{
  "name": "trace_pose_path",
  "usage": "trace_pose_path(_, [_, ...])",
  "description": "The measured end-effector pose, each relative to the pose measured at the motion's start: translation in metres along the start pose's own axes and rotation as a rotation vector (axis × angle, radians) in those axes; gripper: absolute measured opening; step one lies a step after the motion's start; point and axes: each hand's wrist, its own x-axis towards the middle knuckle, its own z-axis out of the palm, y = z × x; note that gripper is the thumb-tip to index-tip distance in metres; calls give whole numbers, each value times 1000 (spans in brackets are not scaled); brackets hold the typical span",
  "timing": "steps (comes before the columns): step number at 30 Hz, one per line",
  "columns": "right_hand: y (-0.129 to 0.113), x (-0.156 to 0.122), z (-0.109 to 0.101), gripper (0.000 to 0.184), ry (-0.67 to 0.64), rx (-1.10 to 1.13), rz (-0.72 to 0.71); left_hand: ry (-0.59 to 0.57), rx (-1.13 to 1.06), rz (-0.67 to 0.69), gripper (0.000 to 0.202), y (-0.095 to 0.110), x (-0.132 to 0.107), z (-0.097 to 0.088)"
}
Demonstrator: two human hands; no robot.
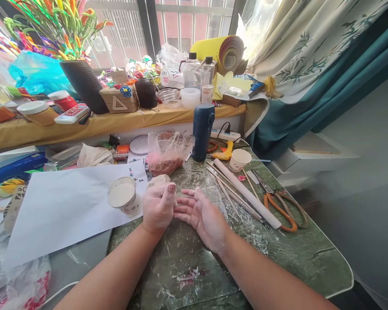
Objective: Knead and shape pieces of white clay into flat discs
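Observation:
My left hand (158, 206) is curled into a loose fist over the green table (310, 258), thumb up, its fingers closed on something I cannot make out. My right hand (202, 215) lies beside it with fingers stretched out flat, fingertips touching the left hand. Both hands look dusted with white powder. A pale lump of dough or clay (159, 179) sits just beyond the left hand. A paper cup of white powder (124, 196) stands to the left on a white sheet of paper (67, 202).
A plastic bag with pinkish material (168, 153), a dark blue bottle (203, 131), a white rolling pin (247, 193), wooden sticks (228, 191), orange-handled scissors (280, 209), a small paper cup (239, 159) and a yellow glue gun (224, 153) lie beyond. The table edge runs along the right.

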Motion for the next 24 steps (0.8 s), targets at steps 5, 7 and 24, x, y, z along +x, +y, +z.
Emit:
trace_pose_path(5, [-16,-5,3,45,-172,227,164,-397,15,320,57,12,1,4])
trace_pose_path(7, [-22,-3,0,43,-133,279,135,-559,86,413,54,18,3,6])
trace_pose_path(24, [-21,2,-10,49,78,-66,-21,-286,88,440,21,1,1,7])
